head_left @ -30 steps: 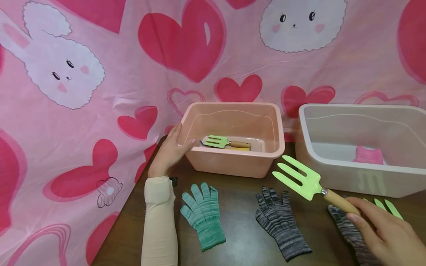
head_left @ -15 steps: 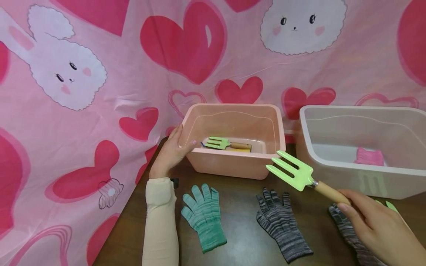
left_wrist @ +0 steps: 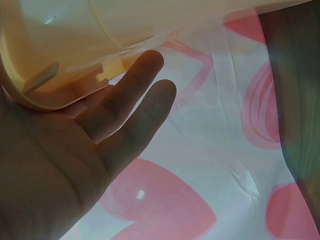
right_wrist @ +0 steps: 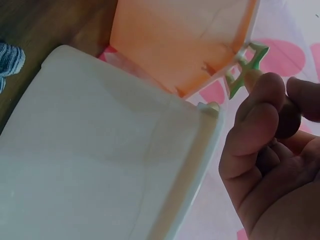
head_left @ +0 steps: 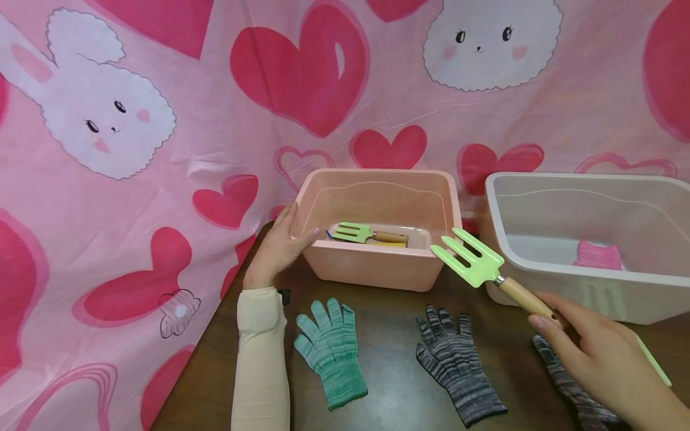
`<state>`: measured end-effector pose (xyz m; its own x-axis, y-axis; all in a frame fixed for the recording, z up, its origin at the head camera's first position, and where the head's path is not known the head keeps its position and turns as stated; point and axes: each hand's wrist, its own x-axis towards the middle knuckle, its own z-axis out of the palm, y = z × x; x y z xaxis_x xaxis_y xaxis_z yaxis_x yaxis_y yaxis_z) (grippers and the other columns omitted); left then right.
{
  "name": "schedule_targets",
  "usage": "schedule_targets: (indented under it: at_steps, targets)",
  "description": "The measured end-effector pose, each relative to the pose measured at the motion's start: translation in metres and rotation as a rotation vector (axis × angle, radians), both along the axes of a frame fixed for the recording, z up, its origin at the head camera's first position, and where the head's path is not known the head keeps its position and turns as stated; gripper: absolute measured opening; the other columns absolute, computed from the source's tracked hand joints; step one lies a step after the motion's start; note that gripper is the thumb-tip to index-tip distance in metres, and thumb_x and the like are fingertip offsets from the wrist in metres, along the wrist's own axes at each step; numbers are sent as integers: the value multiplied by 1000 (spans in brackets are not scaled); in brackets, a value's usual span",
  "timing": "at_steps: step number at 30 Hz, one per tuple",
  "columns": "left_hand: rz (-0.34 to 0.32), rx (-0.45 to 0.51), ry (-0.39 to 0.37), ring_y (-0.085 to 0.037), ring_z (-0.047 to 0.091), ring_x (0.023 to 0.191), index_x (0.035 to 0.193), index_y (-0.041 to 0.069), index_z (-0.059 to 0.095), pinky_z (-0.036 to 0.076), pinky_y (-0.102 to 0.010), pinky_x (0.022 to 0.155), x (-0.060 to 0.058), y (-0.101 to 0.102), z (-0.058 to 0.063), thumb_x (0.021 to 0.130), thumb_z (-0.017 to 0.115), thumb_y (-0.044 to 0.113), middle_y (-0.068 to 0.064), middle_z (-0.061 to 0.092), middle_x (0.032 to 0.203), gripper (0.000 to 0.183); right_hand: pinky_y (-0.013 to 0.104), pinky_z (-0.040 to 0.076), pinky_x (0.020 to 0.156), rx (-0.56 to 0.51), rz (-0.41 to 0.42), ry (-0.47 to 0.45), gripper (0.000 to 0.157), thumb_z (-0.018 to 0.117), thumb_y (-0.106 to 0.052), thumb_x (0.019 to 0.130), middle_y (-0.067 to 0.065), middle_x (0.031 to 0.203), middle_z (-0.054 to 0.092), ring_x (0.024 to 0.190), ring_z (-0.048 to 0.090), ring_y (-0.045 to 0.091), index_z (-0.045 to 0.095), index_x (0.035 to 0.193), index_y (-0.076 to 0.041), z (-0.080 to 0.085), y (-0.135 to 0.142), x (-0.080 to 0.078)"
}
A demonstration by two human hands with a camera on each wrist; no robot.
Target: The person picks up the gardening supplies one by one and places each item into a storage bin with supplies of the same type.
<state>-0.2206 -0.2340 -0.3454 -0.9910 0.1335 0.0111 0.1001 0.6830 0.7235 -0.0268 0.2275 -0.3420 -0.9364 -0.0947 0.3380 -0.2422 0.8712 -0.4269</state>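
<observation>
My left hand (head_left: 276,248) holds the near left corner of the peach plastic bin (head_left: 372,267), thumb over the rim and fingers along the outside. In the left wrist view, two fingers (left_wrist: 137,127) extend past the bin wall. My right hand (head_left: 598,353) grips the wooden handle of a green hand fork (head_left: 477,266), tines pointing left and overlapping the bin's near right corner in the head view. In the right wrist view, fingers and thumb close round the handle end. Inside the bin lie another green hand fork (head_left: 356,232) and something yellow (head_left: 392,244).
A pale grey bin (head_left: 571,293) with a pink folded cloth item (head_left: 598,255) stands at right. On the dark table (head_left: 388,383) lie a green glove (head_left: 331,353), a grey striped glove (head_left: 458,365) and another grey glove (head_left: 566,383) partly under my right arm. Heart-patterned cloth hangs behind.
My right hand has moved left and up with the hand fork, bringing its tines to the peach bin's near right corner. My left hand stays on the bin.
</observation>
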Motion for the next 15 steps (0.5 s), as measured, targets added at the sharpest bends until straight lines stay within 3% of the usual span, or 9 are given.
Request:
schedule_targets:
  at_steps: [15]
  targets:
    - [-21,-3,14,-34,28,145,164,19,10,30,-62,112,-1,-1,-1,87,64,65,-6,16,167,105,25,25,44,8,54,34,34,76,-20,92,-6,70,38,53,31,3,64,122,-11,3,-13,-30]
